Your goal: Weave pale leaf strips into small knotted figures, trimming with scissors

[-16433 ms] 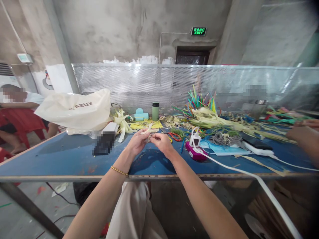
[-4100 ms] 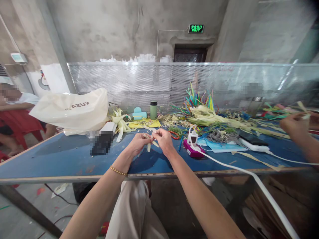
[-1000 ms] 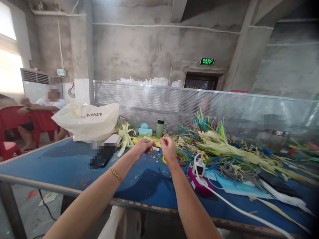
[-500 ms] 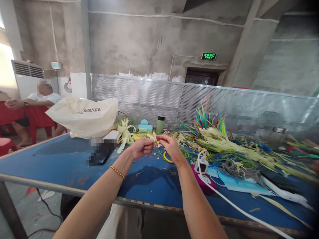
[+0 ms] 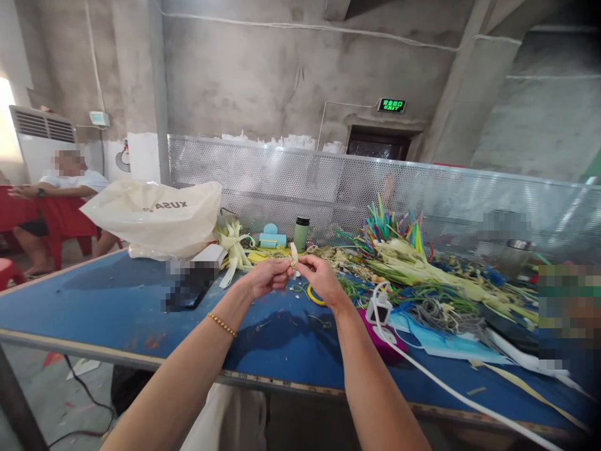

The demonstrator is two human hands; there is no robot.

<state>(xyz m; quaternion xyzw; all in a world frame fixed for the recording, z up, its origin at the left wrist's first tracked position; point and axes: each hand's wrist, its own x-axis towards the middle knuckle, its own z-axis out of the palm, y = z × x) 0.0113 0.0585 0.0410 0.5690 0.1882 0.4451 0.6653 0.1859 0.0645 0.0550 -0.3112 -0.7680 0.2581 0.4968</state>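
Note:
My left hand (image 5: pixel 270 279) is closed in a pinch around the lower end of a pale corn husk strip (image 5: pixel 294 252). From the other side, the thumb and fingertips of my right hand (image 5: pixel 322 279) press on the same piece. One end of the strip stands up between the hands, and a short pale end shows just below; the fingers hide the rest. Both hands are above the blue table (image 5: pixel 188 341). A yellow ring-shaped handle (image 5: pixel 315 297) lies just under my right hand.
Left: a cream bag (image 5: pixel 154 216), a dark phone (image 5: pixel 190 288) and a husk bundle (image 5: pixel 233 247). Behind: a green bottle (image 5: pixel 301 234) and light-blue holder (image 5: pixel 272 239). Right: a husk heap (image 5: pixel 422 266), grey wire coil (image 5: pixel 436 314), blue mask (image 5: pixel 451 344), and charger (image 5: pixel 379 310) with white cable.
Earlier my hands held pale strips low over the table, and a second ago they were slightly apart. Now they meet on one strip, whose end has turned upright. The view has tilted up.

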